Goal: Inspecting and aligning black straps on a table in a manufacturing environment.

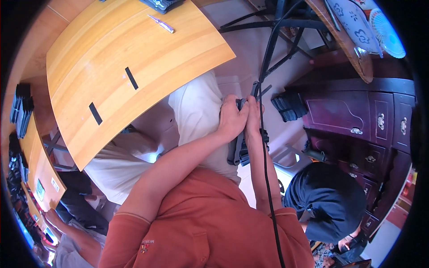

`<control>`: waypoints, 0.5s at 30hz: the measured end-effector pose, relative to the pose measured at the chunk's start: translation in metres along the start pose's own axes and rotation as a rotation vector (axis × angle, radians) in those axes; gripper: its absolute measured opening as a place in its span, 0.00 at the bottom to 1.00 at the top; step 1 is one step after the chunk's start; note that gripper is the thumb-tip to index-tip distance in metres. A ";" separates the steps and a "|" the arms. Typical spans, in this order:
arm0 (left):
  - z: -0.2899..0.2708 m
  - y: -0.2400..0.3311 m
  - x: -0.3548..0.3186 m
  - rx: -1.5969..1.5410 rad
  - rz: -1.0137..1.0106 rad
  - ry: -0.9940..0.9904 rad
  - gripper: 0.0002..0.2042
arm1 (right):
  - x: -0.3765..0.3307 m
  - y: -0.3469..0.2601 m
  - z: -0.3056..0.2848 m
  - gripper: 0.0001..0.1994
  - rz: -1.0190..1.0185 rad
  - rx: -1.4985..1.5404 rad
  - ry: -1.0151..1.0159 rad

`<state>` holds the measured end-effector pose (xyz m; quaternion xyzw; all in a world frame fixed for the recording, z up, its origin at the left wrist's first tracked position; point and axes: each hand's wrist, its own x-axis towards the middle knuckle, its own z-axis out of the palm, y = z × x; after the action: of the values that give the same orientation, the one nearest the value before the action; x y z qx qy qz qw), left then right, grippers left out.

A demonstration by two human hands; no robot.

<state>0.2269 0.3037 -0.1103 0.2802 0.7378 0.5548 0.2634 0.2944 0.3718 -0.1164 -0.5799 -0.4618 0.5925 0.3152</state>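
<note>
Beside my right thigh, my left hand [233,118] and my right hand [253,117] are close together, fingers closed around dark grey straps [234,151]. One end of the straps sticks up past my fingertips; the rest hangs down between my forearms. Their exact kind is hard to make out, and the fingers hide the gripped part. On the wooden table [178,49] ahead of me lie two short black strips [132,78] and a slim screwdriver [161,23] with a clear purplish handle.
A black cable [264,156] hangs across the view by my right arm. Right of me are a bundle of black pieces [289,106], a dark wooden cabinet [335,111] and a bent-over person in dark clothes [326,201]. Another person's arm [76,232] reaches toward a side table [42,172] at left.
</note>
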 end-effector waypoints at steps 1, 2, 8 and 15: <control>0.001 -0.001 -0.001 -0.001 0.000 -0.001 0.14 | 0.007 0.008 -0.004 0.13 -0.034 -0.064 0.033; 0.000 -0.002 -0.002 -0.026 0.080 0.065 0.12 | 0.014 0.019 -0.008 0.13 -0.065 -0.127 0.061; -0.011 0.003 -0.008 -0.269 0.074 -0.047 0.11 | 0.111 0.110 -0.112 0.18 0.071 -0.044 0.536; -0.028 0.001 -0.008 -0.340 0.008 -0.190 0.17 | 0.111 0.121 -0.116 0.29 0.041 -0.649 0.199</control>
<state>0.2129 0.2795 -0.1014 0.2859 0.6039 0.6436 0.3733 0.4128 0.4482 -0.2596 -0.7143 -0.5813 0.3615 0.1457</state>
